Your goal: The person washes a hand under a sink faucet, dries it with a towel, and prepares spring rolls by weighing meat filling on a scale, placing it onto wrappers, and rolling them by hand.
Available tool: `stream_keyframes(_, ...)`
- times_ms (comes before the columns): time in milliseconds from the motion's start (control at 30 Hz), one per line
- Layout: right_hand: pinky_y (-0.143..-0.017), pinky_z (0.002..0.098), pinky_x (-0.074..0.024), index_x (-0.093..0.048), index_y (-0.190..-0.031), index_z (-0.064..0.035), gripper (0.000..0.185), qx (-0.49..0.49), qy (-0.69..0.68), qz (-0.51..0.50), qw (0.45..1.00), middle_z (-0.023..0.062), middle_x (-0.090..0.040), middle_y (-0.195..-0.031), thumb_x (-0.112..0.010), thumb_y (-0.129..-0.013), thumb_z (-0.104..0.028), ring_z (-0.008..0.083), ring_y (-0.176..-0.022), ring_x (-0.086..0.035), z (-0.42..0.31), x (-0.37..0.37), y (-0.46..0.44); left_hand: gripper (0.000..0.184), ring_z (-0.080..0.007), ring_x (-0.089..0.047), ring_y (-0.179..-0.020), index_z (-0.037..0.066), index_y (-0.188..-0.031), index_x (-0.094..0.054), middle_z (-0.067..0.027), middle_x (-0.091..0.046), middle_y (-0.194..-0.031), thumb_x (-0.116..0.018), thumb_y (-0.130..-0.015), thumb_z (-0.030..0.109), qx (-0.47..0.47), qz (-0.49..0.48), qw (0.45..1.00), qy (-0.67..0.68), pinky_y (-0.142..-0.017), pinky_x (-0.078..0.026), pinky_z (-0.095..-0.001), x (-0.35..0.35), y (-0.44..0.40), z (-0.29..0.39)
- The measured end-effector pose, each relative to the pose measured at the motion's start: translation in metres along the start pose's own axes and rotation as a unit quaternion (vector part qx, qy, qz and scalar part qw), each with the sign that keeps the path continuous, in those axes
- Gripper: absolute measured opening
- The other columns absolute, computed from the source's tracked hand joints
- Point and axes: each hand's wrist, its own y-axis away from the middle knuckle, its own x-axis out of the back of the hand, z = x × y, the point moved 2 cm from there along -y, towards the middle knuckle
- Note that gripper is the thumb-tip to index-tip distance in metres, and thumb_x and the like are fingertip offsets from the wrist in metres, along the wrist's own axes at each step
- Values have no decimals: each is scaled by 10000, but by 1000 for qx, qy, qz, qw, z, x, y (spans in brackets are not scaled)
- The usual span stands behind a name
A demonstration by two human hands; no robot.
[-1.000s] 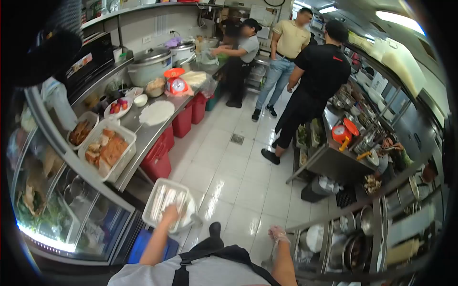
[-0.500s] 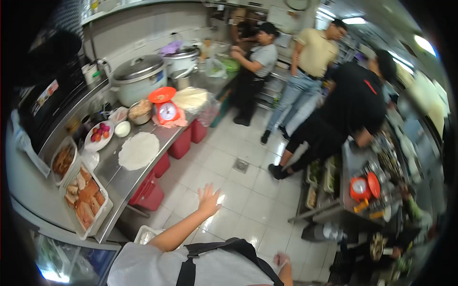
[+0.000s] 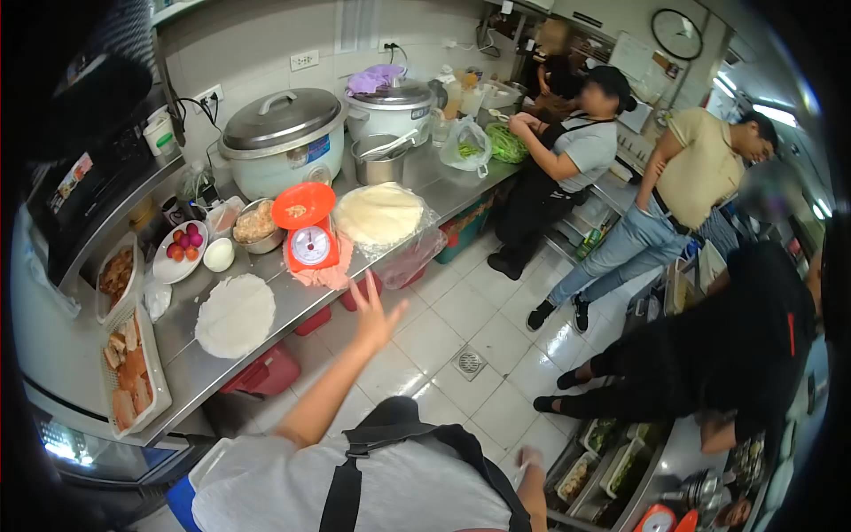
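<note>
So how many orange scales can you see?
2. One orange scale stands on the long counter, beside a metal bowl of food. The other orange scale is at the bottom right, partly cut off by the picture's edge. More might be hidden.

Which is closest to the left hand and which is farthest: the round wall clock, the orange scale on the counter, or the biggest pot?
Nearest to the left hand first:
1. Orange scale: on the counter, just past the fingers.
2. Biggest pot: behind the scale, by the wall.
3. Wall clock: high up, far off to the right.
</note>
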Motion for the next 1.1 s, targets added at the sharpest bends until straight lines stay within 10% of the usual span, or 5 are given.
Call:
stream_keyframes(300, -569, 320, -530, -602, -1046, -81, 296, 149, -202, -93, 963, 47, -649, -898, -596, -936, -356, 173, -691, -627, -298, 2, -222, 997, -524, -139, -1435, 186, -1562, -138, -351, 28, -1556, -766, -795, 297, -136, 236, 951, -145, -1132, -271, -567, 20, -481, 8)
stream_keyframes(367, -590, 361, -547, -609, -1089, -73, 350, 202, -132, -107, 964, 47, -659, -954, -608, -905, -371, 200, -760, -650, -312, -22, -249, 989, -474, -134, -1458, 265, -1558, -176, -282, -30, -1589, -777, -778, 353, 10, 205, 945, -256, -1106, -238, -659, 27, -570, 14)
stream_keyframes(633, -730, 475, -536, -572, -1222, -129, 334, -153, -283, -107, 941, 109, -646, -1048, -410, -1010, -331, 284, -849, -635, -295, -31, -189, 638, -408, -218, -1452, 266, -1420, -464, -145, -268, -1579, -639, -853, 500, 23, 208, 899, -384, -1059, -256, -711, 29, -847, -85)
stream_keyframes(900, -567, 421, -503, -621, -971, -124, 128, -273, -427, -72, 859, 49, -588, -712, -589, -934, -243, 192, -554, -558, -277, -43, -181, 358, -370, -662, -883, 61, -1072, -663, -178, -700, -978, -629, -888, 366, -129, 169, 948, -238, -803, -492, -414, 56, -889, -60)
stream_keyframes(1100, -591, 405, -516, -617, -1104, -54, 310, 68, -224, -103, 967, 69, -651, -859, -592, -937, -314, 209, -702, -626, -334, -45, -310, 321, -261, -591, -1005, 53, -1107, -668, -147, -654, -1067, -478, -1007, 291, -239, -21, 961, 135, -928, -441, -387, -39, -683, 96)
